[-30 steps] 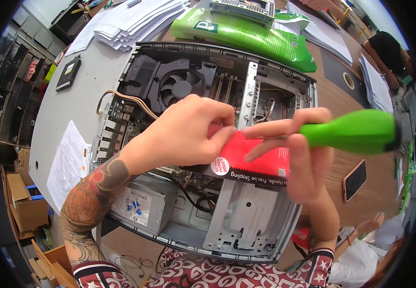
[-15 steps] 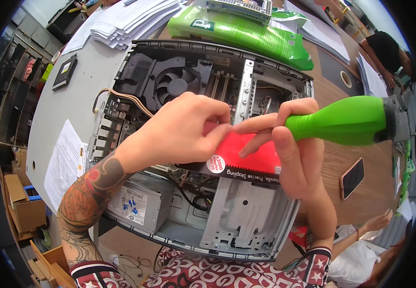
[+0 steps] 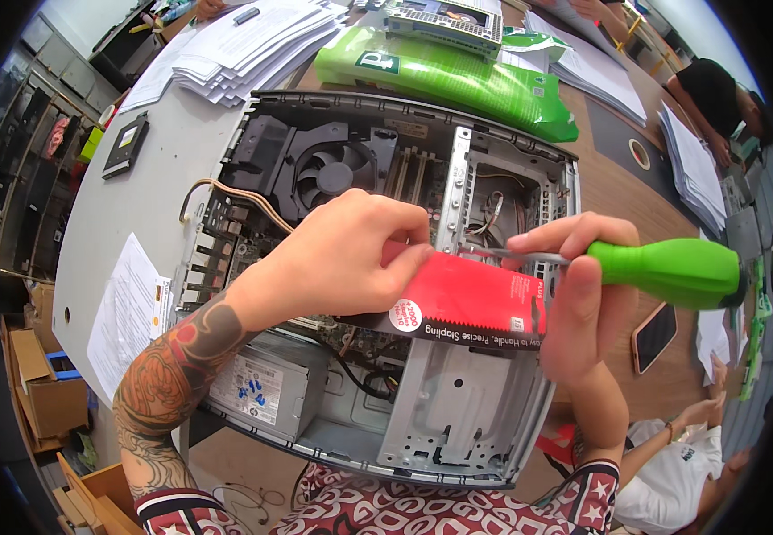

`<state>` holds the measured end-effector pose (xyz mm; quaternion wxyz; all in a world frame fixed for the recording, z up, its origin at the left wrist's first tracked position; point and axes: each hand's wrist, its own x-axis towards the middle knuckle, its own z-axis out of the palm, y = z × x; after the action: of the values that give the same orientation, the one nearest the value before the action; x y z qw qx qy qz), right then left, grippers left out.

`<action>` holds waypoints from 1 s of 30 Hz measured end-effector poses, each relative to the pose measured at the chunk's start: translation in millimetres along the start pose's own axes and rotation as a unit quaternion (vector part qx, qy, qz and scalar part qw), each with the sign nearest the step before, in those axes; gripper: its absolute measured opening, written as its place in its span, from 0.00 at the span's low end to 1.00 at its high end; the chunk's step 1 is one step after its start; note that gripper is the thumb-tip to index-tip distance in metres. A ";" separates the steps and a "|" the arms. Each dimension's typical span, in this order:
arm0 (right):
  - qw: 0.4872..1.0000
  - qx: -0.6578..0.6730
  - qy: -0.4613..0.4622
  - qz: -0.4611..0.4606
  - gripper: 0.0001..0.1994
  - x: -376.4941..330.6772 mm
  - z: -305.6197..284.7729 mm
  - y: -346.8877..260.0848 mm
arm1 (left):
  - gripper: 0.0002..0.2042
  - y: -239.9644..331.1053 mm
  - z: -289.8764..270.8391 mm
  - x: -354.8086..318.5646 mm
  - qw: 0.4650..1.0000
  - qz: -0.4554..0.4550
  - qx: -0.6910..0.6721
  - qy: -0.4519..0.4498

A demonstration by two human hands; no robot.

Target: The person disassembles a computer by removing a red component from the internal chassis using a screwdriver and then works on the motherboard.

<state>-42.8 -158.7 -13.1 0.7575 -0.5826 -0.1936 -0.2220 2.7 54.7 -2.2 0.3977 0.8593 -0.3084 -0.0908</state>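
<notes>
Tabletop (image 3: 156, 214) partly hidden by computer case (image 3: 429, 406) | left hand (image 3: 342, 254) pinching red package (image 3: 480, 287) | right hand (image 3: 581, 321) gripping screwdriver (image 3: 667, 270), tip indistinct

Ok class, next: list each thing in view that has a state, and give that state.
Computer case: open, insides exposed
Fan: uncovered inside the case
Red package: held by left hand, print upside down
Green-handled screwdriver: held in right hand
Phone: lying flat, screen dark
Green bag: lying under a metal unit
Paper stack: uneven, edges fanned
</notes>
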 end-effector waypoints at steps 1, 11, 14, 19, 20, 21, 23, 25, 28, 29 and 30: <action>0.990 -0.118 -0.079 -0.016 0.03 0.4 -6.7 -0.6 | 0.06 0.3 0.1 0.5 1.000 0.000 -0.003 0.000; 0.982 -0.123 -0.142 -0.028 0.04 2.4 -9.0 -1.1 | 0.06 2.8 -1.7 0.8 1.000 -0.010 0.000 -0.009; 0.961 -0.198 -0.191 -0.019 0.08 0.4 -8.4 -0.2 | 0.06 0.9 -0.2 1.2 1.000 -0.009 -0.005 -0.009; 0.982 -0.111 -0.142 -0.061 0.10 3.5 -11.5 -2.9 | 0.06 0.0 0.0 1.2 1.000 -0.007 0.001 -0.008; 0.976 -0.138 -0.160 -0.057 0.10 3.6 -12.4 -4.1 | 0.06 -1.9 1.0 0.4 1.000 0.002 -0.006 0.001; 0.968 -0.165 -0.180 -0.054 0.10 4.0 -13.3 -5.3 | 0.06 -2.7 1.7 -0.3 1.000 0.011 -0.012 0.010; 0.959 -0.208 -0.192 -0.027 0.09 3.3 -12.4 -5.7 | 0.06 0.4 -0.2 -0.2 1.000 -0.002 -0.006 0.001; 0.974 -0.141 -0.169 -0.054 0.09 3.7 -11.9 -3.1 | 0.07 2.2 -0.6 0.8 1.000 -0.013 -0.003 -0.009; 0.964 -0.147 -0.202 -0.093 0.11 6.9 -16.2 -2.1 | 0.07 0.4 1.0 1.9 1.000 -0.015 -0.002 -0.014; 0.949 -0.186 -0.239 -0.089 0.12 8.2 -17.2 -4.0 | 0.07 -2.3 2.1 0.5 1.000 -0.002 -0.008 0.000; 0.954 -0.190 -0.226 -0.045 0.13 5.0 -13.2 -2.4 | 0.07 -3.6 2.6 -0.7 1.000 0.010 -0.014 0.013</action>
<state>-39.6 -172.5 -11.8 0.5587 -0.7413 -0.3399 -0.1513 2.8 55.3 -6.7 0.4143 0.8517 -0.3109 -0.0801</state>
